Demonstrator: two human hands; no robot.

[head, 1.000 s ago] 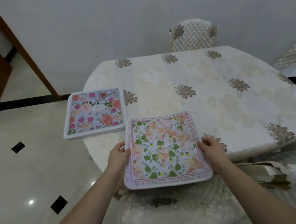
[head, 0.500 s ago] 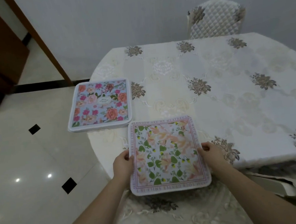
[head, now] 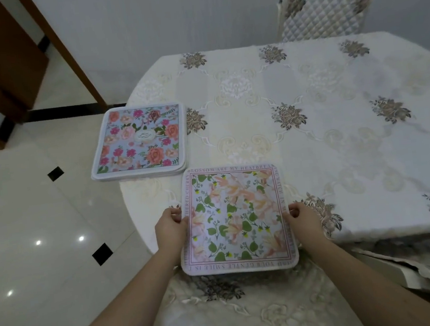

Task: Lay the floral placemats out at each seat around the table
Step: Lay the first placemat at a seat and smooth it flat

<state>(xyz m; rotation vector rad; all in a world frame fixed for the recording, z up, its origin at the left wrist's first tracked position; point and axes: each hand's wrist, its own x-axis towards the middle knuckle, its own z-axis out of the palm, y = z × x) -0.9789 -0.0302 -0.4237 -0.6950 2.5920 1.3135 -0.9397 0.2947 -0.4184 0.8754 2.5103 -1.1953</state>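
Across most of the view spreads the desk [head: 310, 127], draped in a cream embroidered cloth with brown flower motifs, its rounded corner toward the tiled floor [head: 31, 233] on the left. Beyond its far edge stands a quilted chair [head: 323, 13] against the grey wall, and a cushioned seat [head: 249, 309] lies under the near edge, directly below the camera. On the desk's left corner sits a stack [head: 141, 141] of placemats, its top one blue with pink and orange roses, its left side overhanging the desk edge. Just beside the stack, to its right and nearer the person, is the mat [head: 236, 217], pale with peach blossoms, green leaves and a lettered pink border; its far part lies over the desk while its near edge juts out past the desk above the seat. The left hand [head: 171, 227] grips the mat's left edge, fingers curled at the rim, and the right hand [head: 302, 218] grips the right edge the same way, thumb on top.
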